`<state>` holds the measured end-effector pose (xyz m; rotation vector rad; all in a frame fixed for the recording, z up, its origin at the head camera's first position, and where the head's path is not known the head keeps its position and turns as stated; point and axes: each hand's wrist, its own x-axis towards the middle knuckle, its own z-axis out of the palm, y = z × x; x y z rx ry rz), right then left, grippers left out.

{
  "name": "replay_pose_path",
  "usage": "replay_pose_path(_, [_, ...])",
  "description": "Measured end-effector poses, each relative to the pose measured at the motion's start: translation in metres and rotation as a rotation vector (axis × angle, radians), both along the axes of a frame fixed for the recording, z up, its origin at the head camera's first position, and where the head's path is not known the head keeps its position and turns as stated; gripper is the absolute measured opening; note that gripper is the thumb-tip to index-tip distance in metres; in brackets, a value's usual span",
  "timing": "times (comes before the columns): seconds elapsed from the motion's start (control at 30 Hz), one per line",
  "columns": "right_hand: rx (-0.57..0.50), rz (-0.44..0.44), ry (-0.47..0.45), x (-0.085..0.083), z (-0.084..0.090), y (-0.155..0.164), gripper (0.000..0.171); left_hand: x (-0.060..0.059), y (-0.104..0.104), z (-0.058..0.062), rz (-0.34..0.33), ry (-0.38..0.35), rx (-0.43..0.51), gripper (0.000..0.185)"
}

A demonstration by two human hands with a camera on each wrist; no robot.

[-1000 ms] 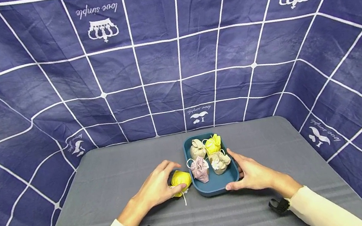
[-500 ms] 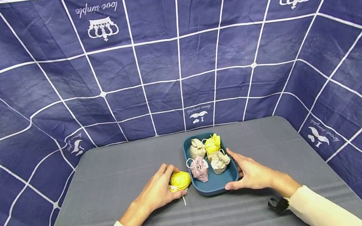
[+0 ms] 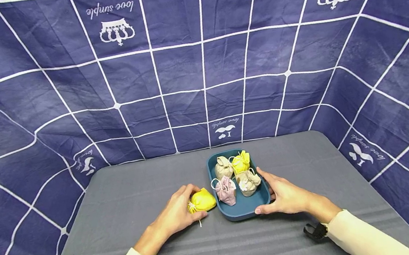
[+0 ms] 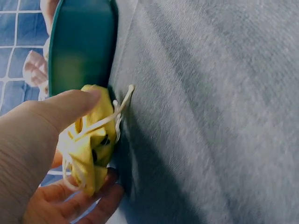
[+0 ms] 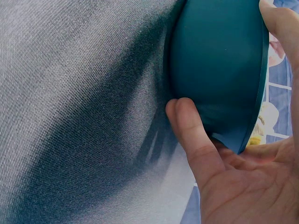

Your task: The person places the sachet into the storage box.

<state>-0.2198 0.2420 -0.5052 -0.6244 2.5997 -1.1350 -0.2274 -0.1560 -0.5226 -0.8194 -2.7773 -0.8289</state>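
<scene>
A grey table [image 3: 121, 212] carries a teal tray [image 3: 242, 211] holding four small pouches [image 3: 225, 190]. The right hand [image 3: 285, 197] cups the tray's right rim, fingers curled around it. Just left of the tray, the left hand [image 3: 177, 210] grips a yellow pouch [image 3: 201, 201].

"love simple" reads upside down on the navy grid backdrop cloth [image 3: 195, 71], above each crown logo [image 3: 116, 31], and again near the table.

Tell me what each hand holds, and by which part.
Left hand: yellow pouch, around its body. Right hand: blue tray, by its right side.
</scene>
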Motion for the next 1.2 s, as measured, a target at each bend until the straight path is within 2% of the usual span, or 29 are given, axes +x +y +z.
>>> replay_pose_path(0.37, [0.009, 0.002, 0.005, 0.003, 0.001, 0.000, 0.139, -0.002, 0.010, -0.003, 0.030, 0.040, 0.075, 0.053])
replay_pose_path(0.73, [-0.003, 0.000, -0.003, 0.001, 0.001, 0.000, 0.139, -0.001, 0.009, 0.005, 0.056, 0.045, 0.135, 0.053])
replay_pose_path(1.03, [0.004, -0.002, 0.003, 0.002, 0.001, 0.001, 0.138, 0.001, 0.008, 0.011, 0.059, 0.116, 0.134, 0.056])
replay_pose_path(1.2, [0.009, -0.004, 0.002, 0.001, 0.001, 0.001, 0.139, 0.002, 0.008, 0.014, 0.073, 0.131, 0.126, 0.059])
